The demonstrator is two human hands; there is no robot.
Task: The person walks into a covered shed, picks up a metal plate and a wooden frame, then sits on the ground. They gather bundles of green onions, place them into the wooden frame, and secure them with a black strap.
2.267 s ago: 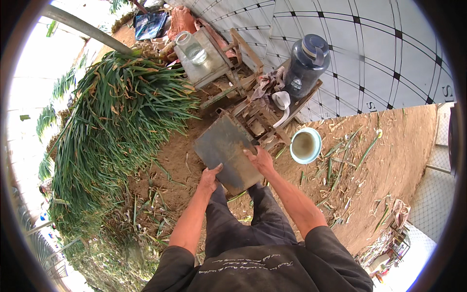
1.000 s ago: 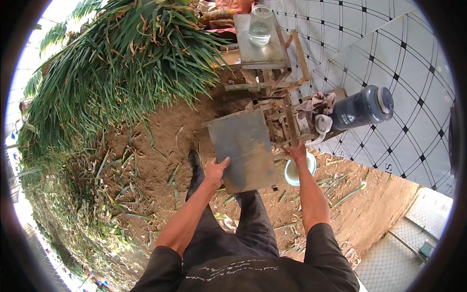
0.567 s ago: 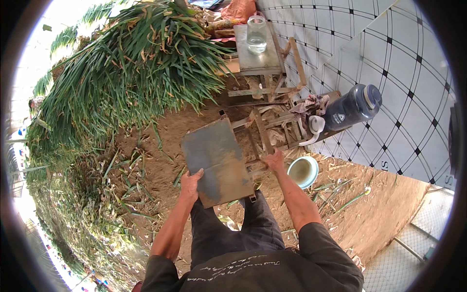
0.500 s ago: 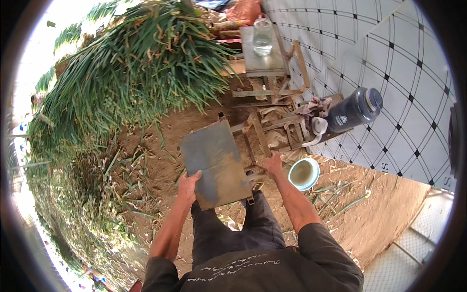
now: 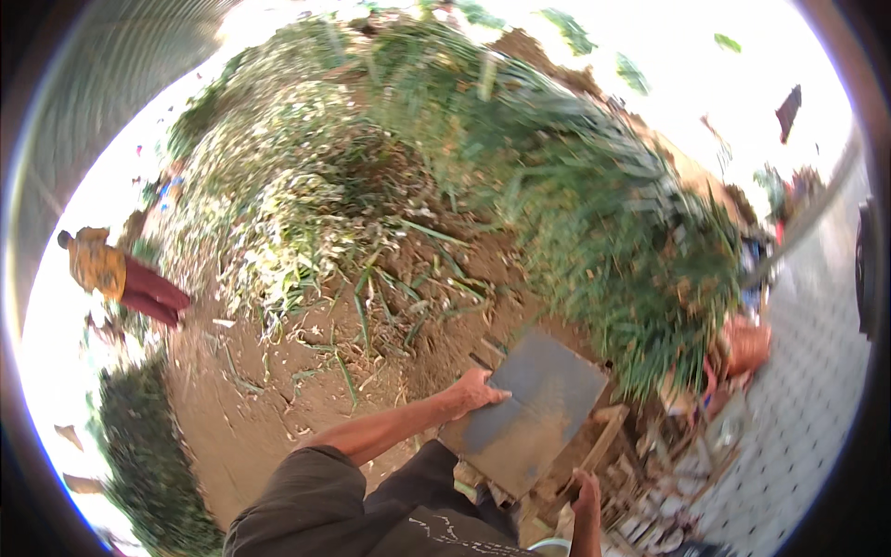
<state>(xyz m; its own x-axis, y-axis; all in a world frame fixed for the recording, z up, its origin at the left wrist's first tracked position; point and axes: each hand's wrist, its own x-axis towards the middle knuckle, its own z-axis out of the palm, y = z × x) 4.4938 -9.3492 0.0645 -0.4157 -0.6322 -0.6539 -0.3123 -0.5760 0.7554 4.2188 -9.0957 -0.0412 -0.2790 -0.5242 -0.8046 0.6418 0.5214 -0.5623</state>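
Before me, in the lower middle of the view, is a wooden stool with a flat grey seat, worn brown toward its near side. My left hand is closed on the seat's left edge, thumb on top and fingers hidden beneath. At the lower right my right hand is closed round a wooden bar of the stool's frame. The stool is tilted with its seat facing me. Most of its legs are hidden behind the seat.
A long heap of green leafy stalks curves beyond the stool. Paler trimmings are piled farther left, on bare soil. A person stands far left. An orange bag lies at right, beside a tiled wall.
My view has swung left, bringing the trimmings pile and a person into sight. The stool has turned with me and now appears farther right; both hands keep hold of it.
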